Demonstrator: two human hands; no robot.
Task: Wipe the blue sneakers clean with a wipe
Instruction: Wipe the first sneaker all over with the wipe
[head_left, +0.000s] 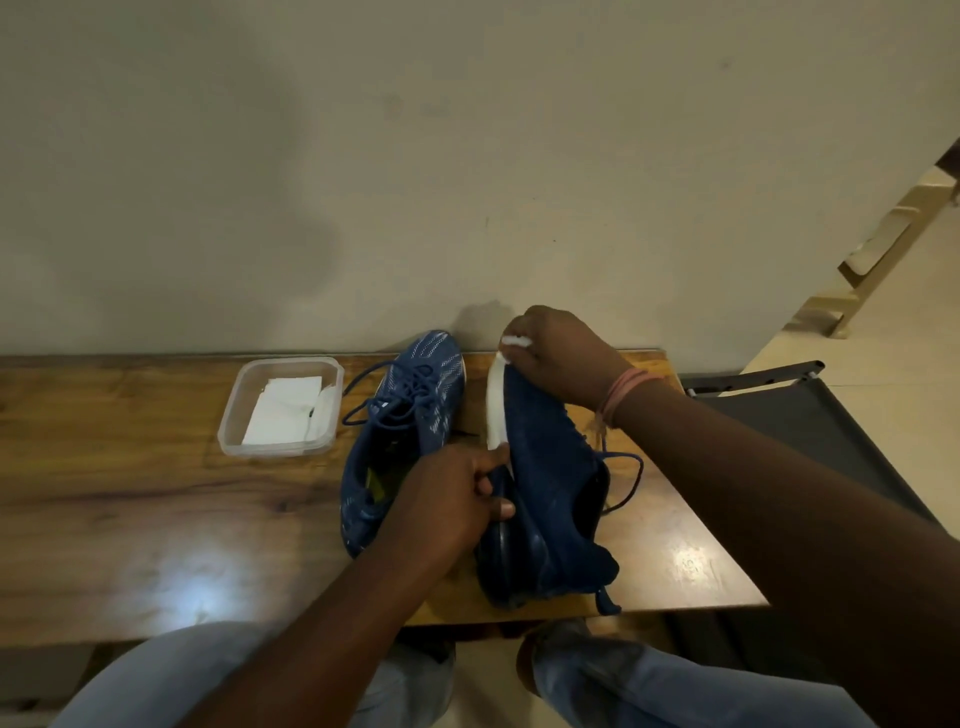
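Your left hand (457, 493) grips the nearer sneaker (545, 499) at its midsection, thumb and fingers curled round the sole edge, holding it tipped on its side with the white sole rim turned up and its heel end resting on the table (156, 519). Expect this sneaker to feel light, with a soft knit upper that will give under pressure; judge the sole and heel counter to be the stiff parts, so keep your hold there, not on the fabric. Loose laces (623, 483) hang on the right side of the shoe, below your right wrist; they could snag, so keep them away from the wiping path. Beyond your left hand, your right hand (561, 353) pinches a white wipe (517, 341) and presses it at the toe end of the white sole rim. The wipe appears thin and limp; bunch it under the fingertips so it does not slide off the rim. Just to the left of your left hand, the second sneaker (410, 431) lies upright on the table, laces loose, apparently not yet in work. Farther left of it stands a clear plastic container (228, 415), lid off, holding what looks like a flat stack of white wipes (285, 410). Behind everything is a plain wall (467, 156).
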